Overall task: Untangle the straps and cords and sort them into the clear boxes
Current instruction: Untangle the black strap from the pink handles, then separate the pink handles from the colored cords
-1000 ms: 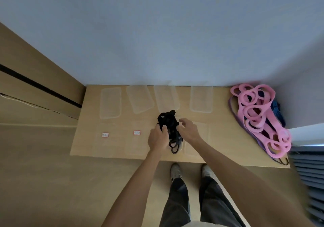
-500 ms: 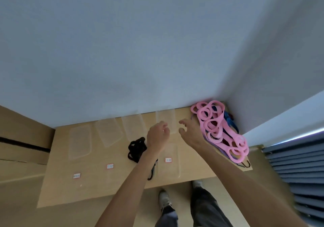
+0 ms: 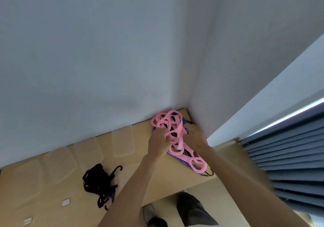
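The table runs along the bottom of the frame, from lower left up to the wall corner right of centre.

Pink straps: a tangled pile of looped bands at the far right end of the table, in the corner where the two walls meet. A purple strap shows under the pile's near edge, and a blue strap shows at its far right side. A dark cord end sticks out at the near tip of the pile.

Left hand: on the left side of the pink pile, fingers curled into the loops and gripping them.

Right hand: on the right side of the same pile, back of the hand toward the camera. The fingertips reach into the pile; it cannot be told whether they grip a strap or only touch it.

Black cords: a loose bundle lying on the table at lower left of centre, well apart from both hands. A hooked end points up and right from it.

Clear boxes: several transparent shapes lie in a row along the wall, left of the pink pile; more faint clear outlines lie nearer the table's front edge. Two small white labels sit on the table at lower left.

Curtain: grey-blue pleats at the right edge of the frame.
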Motion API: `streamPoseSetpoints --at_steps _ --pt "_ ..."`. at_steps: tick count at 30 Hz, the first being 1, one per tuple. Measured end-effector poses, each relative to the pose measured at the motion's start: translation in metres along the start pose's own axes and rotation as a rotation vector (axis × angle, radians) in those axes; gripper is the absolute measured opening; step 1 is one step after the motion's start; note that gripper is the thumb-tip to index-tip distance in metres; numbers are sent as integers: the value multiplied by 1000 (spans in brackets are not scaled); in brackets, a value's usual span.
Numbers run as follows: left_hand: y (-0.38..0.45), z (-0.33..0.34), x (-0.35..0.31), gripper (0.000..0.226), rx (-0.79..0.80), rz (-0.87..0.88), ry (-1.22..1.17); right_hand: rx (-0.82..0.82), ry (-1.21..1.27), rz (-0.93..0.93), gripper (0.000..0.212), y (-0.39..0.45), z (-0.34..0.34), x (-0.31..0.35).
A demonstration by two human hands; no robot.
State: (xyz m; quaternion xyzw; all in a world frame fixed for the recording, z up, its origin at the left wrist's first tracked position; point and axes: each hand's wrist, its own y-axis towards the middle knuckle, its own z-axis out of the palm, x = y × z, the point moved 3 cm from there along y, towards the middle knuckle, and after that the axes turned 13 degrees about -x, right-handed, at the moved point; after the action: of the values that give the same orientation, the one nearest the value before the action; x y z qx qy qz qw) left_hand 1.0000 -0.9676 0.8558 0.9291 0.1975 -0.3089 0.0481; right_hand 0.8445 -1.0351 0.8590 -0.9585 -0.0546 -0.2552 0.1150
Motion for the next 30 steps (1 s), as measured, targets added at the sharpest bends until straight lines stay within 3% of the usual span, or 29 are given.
streamPoseSetpoints --at_steps 3,6,10,12,17,21,24,26,28,30 --pt "10 28 -11 11 53 0 39 14 -38 1 32 22 1 -25" --pt "19 52 -17 13 108 -24 82 77 -76 19 33 35 12 -47" --pt "17 85 -15 17 413 -19 123 325 -145 -112 46 28 39 -66" --pt "10 97 -9 24 458 -113 104 374 -132 -141 48 21 49 -74" --pt "11 106 -4 23 403 -494 -134 105 61 89 61 28 57 -83" --pt "20 100 -5 30 319 -469 -52 147 175 204 10 36 55 -76" --pt "29 92 -9 16 242 -458 -75 144 105 157 27 39 51 -66" --pt "34 83 -14 5 197 -423 -100 58 98 124 39 40 48 -59" --pt "39 76 -15 11 184 -336 -61 -12 145 79 38 40 47 -53" --pt "44 68 -13 14 113 -259 -6 21 157 32 36 40 50 -49"
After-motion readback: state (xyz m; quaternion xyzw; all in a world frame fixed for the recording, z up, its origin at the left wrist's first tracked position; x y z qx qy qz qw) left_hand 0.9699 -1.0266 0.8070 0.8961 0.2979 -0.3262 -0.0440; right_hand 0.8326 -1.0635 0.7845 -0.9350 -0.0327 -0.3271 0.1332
